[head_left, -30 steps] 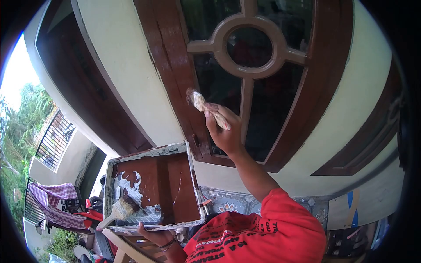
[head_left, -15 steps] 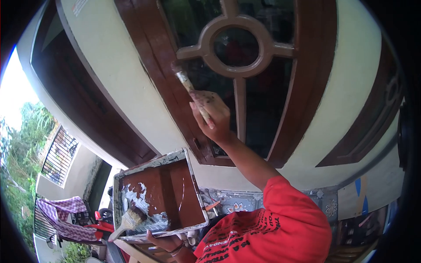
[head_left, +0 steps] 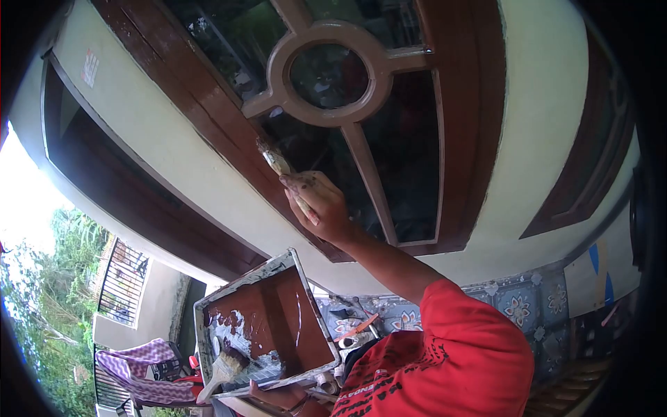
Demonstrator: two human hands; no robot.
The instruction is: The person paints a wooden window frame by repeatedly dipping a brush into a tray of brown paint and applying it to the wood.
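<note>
We hold a small paintbrush [head_left: 280, 167] pinched in our right hand [head_left: 319, 208], its bristles against the brown window frame [head_left: 208, 104]; our left hand [head_left: 278, 396] grips the paint tray [head_left: 278, 316] from beneath, where a wider brush [head_left: 222, 368] lies in brown paint.

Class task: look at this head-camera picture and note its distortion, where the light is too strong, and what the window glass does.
Head view: the fisheye lens bows the brown window frame and wall into curves, and black corners ring the picture; the sky at the left edge is blown out white; the dark glass shows dim reflections; the right hand, small brush and paint tray look sharp.
</note>
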